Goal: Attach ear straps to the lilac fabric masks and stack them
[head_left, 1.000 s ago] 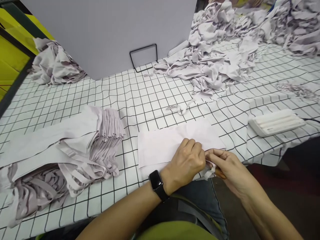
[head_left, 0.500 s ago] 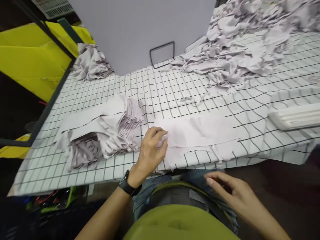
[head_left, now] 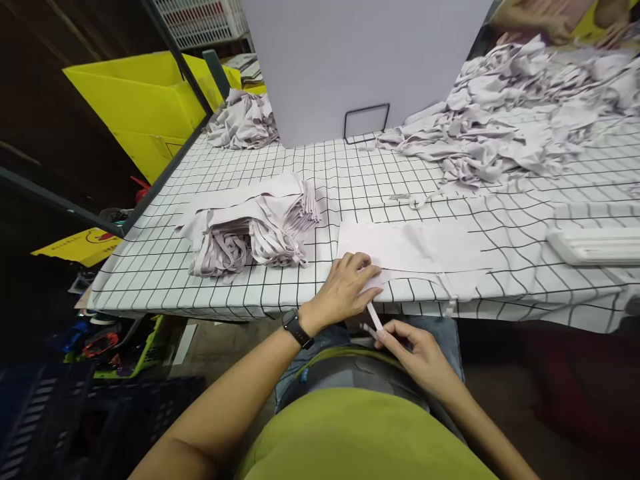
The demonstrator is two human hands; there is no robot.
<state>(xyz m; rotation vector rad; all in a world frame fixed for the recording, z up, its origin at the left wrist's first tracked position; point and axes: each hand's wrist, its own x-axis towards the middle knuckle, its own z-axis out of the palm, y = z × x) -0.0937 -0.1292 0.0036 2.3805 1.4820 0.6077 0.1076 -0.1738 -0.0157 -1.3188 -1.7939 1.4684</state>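
A flat pale fabric piece lies near the front edge of the checked cloth. My left hand, with a black watch on its wrist, is closed on the left front corner of this piece, fingers over it and thumb beneath. From that corner a narrow white strap runs down over the table edge. My right hand pinches the strap's lower part between thumb and fingers, just above my lap. A second strap hangs at the piece's right front side. Left of my hands stands a stack of similar strapped pieces.
A grey panel with a black wire bracket stands at the back. Heaps of pale fabric spread at back right, where another person's hands show. A white ridged device sits right; a yellow bin stands beyond the left edge.
My left hand moved from the right part of the fabric piece to its left corner. My right hand let go of the right strap, then took the left one. The view shifted left.
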